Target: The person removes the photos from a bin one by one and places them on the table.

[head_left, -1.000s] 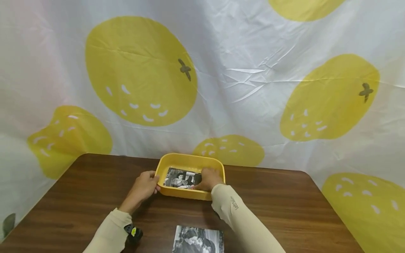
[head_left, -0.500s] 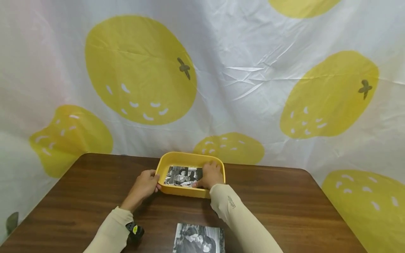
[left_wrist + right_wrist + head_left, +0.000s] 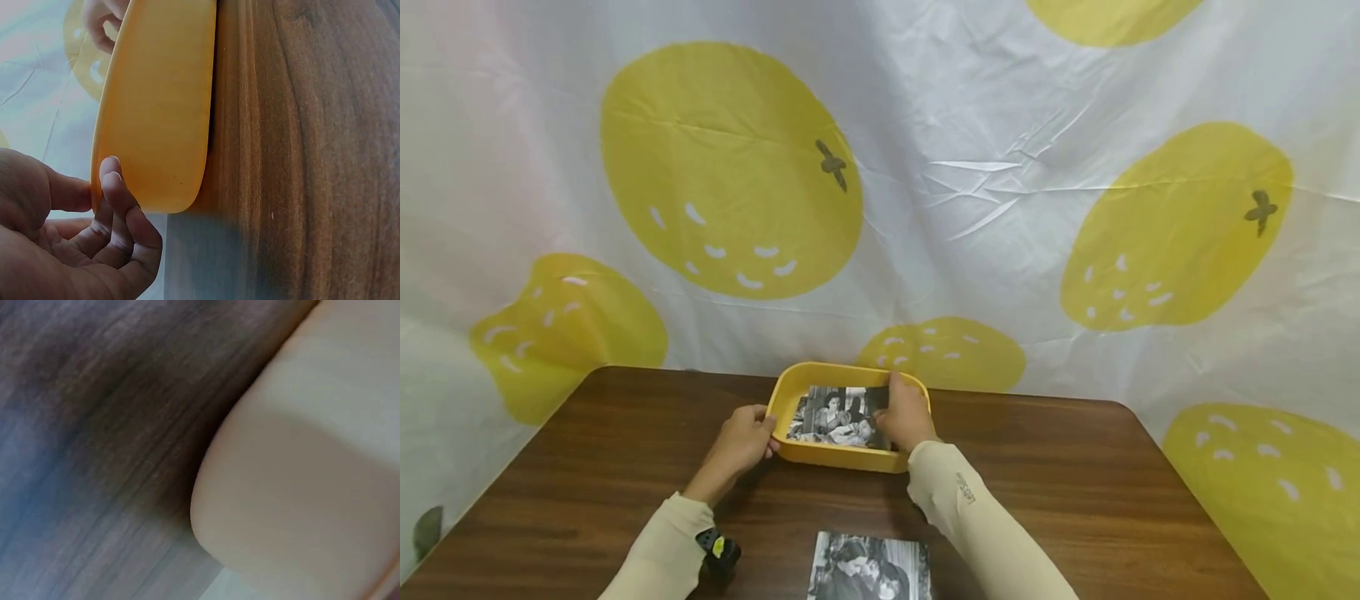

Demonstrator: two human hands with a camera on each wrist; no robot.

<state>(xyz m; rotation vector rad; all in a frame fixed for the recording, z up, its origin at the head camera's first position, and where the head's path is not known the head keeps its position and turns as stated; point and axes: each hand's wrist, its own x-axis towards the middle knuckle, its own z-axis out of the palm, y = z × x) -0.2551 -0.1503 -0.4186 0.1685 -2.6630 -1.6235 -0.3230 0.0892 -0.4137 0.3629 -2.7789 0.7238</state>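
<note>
A yellow rectangular tray [image 3: 842, 456] with rounded corners sits at the back of the table. My left hand [image 3: 745, 437] pinches its rim at the left end; in the left wrist view, thumb and fingers meet on either side of the tray wall [image 3: 156, 106]. Inside the tray, my right hand [image 3: 908, 417] grips the right edge of a black-and-white photo print [image 3: 842, 417], which is raised a little. Part of another print [image 3: 796, 423] shows beneath it on the left. The right wrist view has only the tray's outer wall [image 3: 294, 500] and wood, no hand.
Another black-and-white print [image 3: 871, 571] lies on the brown wooden table [image 3: 1045, 492] near the front, between my forearms. A white curtain [image 3: 962, 208] with yellow fruit shapes hangs right behind the table's back edge.
My right hand has gone from pressing inside the tray to gripping the print's right edge. That print has lifted and shifted slightly right, uncovering another below. My left hand stays on the rim.
</note>
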